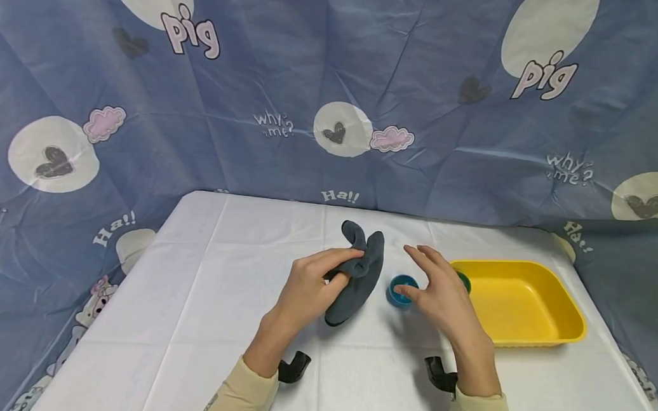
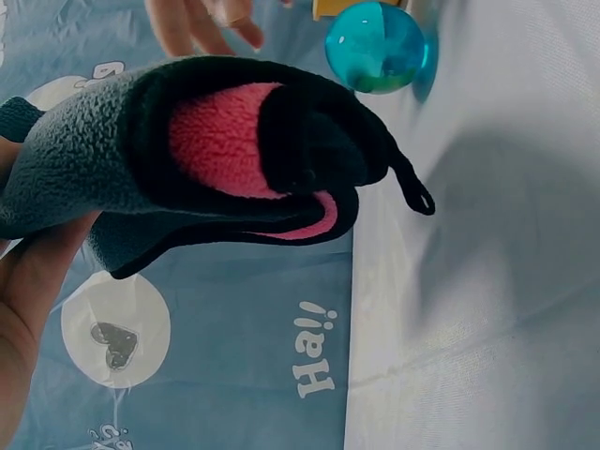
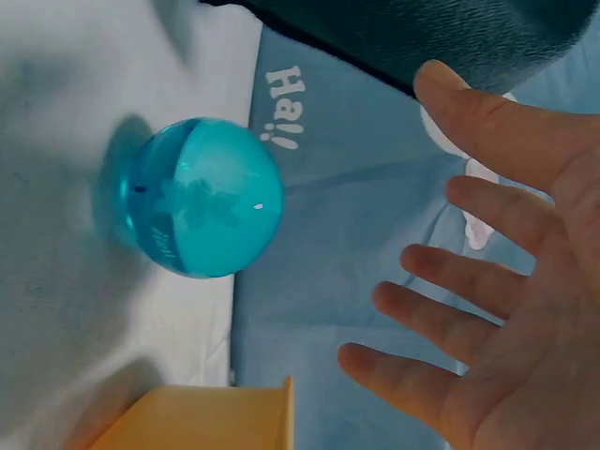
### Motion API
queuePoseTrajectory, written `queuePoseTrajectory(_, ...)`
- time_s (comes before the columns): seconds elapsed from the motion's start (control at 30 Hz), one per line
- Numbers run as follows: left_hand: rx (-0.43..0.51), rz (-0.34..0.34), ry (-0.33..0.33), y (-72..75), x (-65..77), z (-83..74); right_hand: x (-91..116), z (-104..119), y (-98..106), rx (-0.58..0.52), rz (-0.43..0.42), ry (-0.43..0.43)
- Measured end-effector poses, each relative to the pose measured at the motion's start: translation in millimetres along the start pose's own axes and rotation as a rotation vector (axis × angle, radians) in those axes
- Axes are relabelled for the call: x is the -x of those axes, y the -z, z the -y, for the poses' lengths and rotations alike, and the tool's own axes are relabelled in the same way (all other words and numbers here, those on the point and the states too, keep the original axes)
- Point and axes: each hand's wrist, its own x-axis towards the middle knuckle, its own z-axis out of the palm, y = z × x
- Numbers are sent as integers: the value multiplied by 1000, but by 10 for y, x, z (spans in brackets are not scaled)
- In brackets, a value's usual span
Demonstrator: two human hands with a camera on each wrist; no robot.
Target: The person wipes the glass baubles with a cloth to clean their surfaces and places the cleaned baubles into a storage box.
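Note:
My left hand [image 1: 310,288] pinches a folded dark grey-green cloth [image 1: 366,283] between thumb and fingers, lifted over the table. In the left wrist view the cloth [image 2: 84,141] has black edging, a pink inner face and a small black hanging loop [image 2: 417,195]. A clear blue ball [image 3: 211,202] rests on the white table, just right of the cloth. Above and beside the ball hovers my right hand [image 1: 450,297], fingers spread and holding nothing. Its thumb overlaps the ball in the head view, but the right wrist view shows a gap between them.
A yellow tray [image 1: 569,324] stands on the right side of the table, partly behind my right hand. Inside its left end a green thing [image 1: 464,282] shows, mostly hidden. A blue printed curtain [image 1: 285,170] hangs behind the white-covered table [image 1: 228,256].

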Motion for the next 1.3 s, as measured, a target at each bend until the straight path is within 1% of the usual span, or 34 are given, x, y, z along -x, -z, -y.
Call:
queuePoseTrajectory(0.13,-3,1,1,-2,2,-1,-1,-22,-34,26,16,-10)
queuePoseTrajectory(0.4,1,8,1,-3,2,-7,-2,-58,-73,26,45,3)
queuePoseTrajectory(0.6,-12,5,3,-5,5,-7,-19,-92,-111,32,51,12)
queuePoseTrajectory(0.87,-20,10,10,-7,11,-3,-43,-140,-178,40,81,-11)
queuePoseTrajectory(1.07,-13,23,22,-8,5,-11,-60,-154,-233,57,77,-4)
queuePoseTrajectory(1.3,-22,14,9,-15,2,3,-63,-166,-262,72,84,-14)
